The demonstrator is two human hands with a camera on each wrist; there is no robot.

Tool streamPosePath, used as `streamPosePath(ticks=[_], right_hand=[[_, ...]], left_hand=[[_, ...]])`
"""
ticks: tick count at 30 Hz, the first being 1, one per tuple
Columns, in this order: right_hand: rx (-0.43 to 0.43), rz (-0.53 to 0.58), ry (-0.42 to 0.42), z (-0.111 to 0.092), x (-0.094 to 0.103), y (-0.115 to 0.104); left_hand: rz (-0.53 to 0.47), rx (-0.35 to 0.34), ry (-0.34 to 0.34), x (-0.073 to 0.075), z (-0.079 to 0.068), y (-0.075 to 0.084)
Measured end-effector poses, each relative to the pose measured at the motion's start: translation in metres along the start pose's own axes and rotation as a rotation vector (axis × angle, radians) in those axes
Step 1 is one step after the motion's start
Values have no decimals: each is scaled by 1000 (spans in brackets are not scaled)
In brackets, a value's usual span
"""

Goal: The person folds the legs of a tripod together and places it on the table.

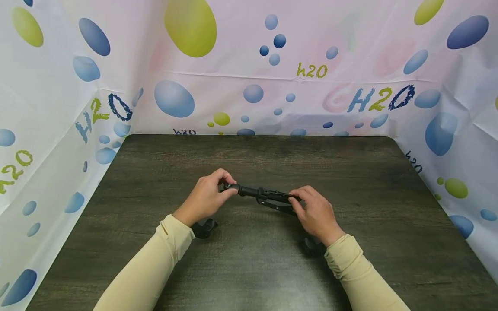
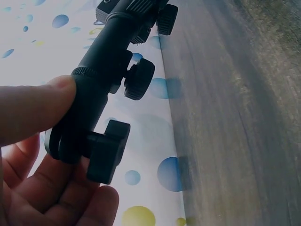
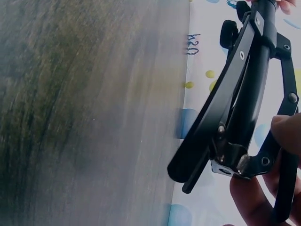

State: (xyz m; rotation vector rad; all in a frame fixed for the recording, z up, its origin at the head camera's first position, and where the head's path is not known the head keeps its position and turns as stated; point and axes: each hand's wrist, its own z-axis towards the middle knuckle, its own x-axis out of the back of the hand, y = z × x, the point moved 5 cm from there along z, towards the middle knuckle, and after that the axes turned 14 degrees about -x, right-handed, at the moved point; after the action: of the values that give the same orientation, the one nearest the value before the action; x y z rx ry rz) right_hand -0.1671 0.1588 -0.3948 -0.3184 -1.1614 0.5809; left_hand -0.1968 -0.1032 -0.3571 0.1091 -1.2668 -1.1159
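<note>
A small black tripod (image 1: 249, 191) with folding legs is held roughly level above the table, between both hands. My left hand (image 1: 204, 196) pinches its head end between thumb and fingers. In the left wrist view, a T-shaped knob (image 2: 109, 151) and a round knurled knob (image 2: 139, 79) stick out beside the tube. My right hand (image 1: 316, 211) grips the leg end. The right wrist view shows the thumb (image 3: 287, 134) on one leg (image 3: 286, 188), with fingers behind it. Another leg (image 3: 207, 117) angles slightly away from the centre tube, joined by riveted metal braces near the bottom.
The dark wood-grain table (image 1: 249, 268) spreads under both arms. A white sheet (image 1: 233, 65) with blue and green spots and H2O lettering hangs along the back and both sides. Black devices (image 1: 205, 228) sit under the wrists.
</note>
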Motion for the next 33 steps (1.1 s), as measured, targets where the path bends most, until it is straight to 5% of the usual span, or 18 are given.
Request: streamPosePath(ticks=[33], right_hand=[[29, -39, 53, -1, -3, 3]], left_hand=[[27, 70, -54, -21, -6, -14]])
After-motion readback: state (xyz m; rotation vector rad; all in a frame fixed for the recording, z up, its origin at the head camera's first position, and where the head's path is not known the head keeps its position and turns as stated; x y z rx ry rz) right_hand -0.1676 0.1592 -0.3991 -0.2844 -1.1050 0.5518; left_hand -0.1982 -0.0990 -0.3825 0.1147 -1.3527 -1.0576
